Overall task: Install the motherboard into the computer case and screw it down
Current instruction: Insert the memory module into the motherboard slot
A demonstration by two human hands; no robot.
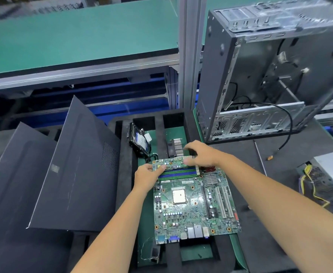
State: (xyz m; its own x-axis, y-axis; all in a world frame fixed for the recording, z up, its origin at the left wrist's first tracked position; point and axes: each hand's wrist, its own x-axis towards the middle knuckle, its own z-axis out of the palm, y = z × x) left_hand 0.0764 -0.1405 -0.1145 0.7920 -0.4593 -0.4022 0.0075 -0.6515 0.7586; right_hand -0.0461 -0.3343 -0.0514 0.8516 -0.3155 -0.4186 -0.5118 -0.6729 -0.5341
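Both hands pinch the motherboard (193, 201) at its far edge: left hand (148, 175) at the corner, right hand (201, 154) beside it. It lies on the worktop (275, 170), near the case (260, 75). Lifted so, it could sag, slip, or snag the case's loose cable (288, 123).

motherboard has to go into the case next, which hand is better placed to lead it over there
Right, probably. The case stands open at the far right, and the right hand already grips the motherboard on that far edge. The left hand holds the far left corner, away from the case.
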